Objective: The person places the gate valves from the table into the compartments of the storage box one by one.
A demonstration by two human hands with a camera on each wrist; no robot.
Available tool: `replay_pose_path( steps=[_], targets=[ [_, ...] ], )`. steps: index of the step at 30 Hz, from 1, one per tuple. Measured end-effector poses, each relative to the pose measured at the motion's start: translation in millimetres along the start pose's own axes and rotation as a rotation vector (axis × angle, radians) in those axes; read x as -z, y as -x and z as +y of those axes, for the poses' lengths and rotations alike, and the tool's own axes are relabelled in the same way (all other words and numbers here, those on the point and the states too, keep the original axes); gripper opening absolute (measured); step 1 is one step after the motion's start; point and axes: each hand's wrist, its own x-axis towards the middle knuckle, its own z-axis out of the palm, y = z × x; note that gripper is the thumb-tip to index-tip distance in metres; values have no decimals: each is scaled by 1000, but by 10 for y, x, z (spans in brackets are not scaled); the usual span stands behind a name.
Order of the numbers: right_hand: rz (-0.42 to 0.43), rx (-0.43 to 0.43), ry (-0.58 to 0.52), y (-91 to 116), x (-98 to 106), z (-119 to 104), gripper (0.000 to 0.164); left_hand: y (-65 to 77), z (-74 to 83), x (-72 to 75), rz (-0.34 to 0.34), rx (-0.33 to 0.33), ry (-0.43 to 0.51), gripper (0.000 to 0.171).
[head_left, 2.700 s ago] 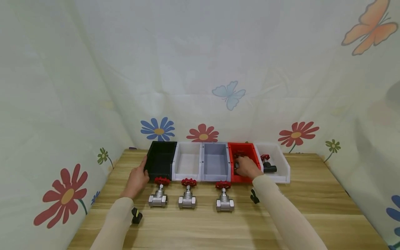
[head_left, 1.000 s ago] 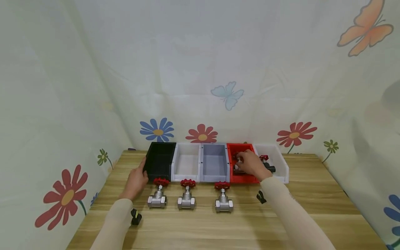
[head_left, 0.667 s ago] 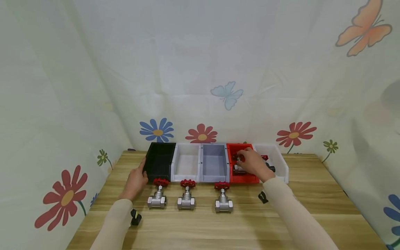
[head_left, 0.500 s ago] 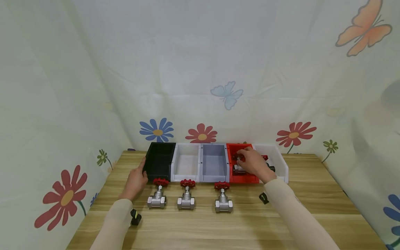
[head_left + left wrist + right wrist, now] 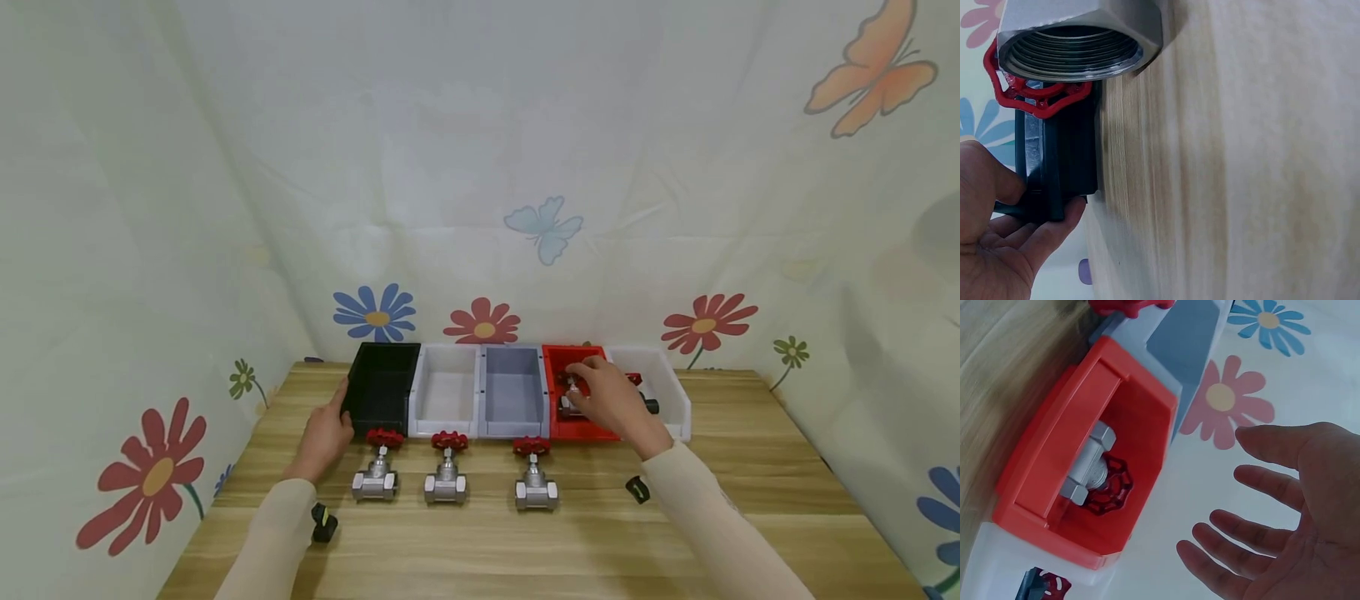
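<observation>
My left hand (image 5: 324,429) holds the left side wall of the black bin (image 5: 1071,150), thumb on one side and fingers on the other. My right hand (image 5: 1329,506) hovers over the red bin (image 5: 1060,437), its fingers spread and holding nothing. Inside that bin lies a metal gate valve (image 5: 1090,464) with a dark red handwheel, apart from the fingers. Three similar silver valves, the left one (image 5: 375,482), the middle one (image 5: 446,483) and the right one (image 5: 536,492), stand in front of the bins, red handwheels towards them.
Between the black and red bins sit a white bin (image 5: 447,400) and a grey bin (image 5: 513,400). At the right end another white bin (image 5: 681,417) contains a black valve (image 5: 651,406) with a red handwheel. Behind the wooden table (image 5: 480,554) hangs a flowered curtain (image 5: 420,167).
My right hand has let go of the valve in the red bin and drawn up and slightly right, fingers opened. The left hand stays at the black bin.
</observation>
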Motion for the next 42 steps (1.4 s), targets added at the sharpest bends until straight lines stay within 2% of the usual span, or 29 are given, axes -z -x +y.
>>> replay_pose_path(
  steps=[7,12,21,42],
  targets=[
    [37,32,14,99,17,-73,42,-4,-5,10,-9,7,0,67],
    [34,49,-5,205,16,-137,44,3,-4,7,-8,5,4,67],
    [81,134,3,345,-32,-201,42,12,-5,2,2,7,1,67],
    [-16,83,-43,597,-252,-443,45,-2,-20,-4,-5,3,4,66]
  ],
)
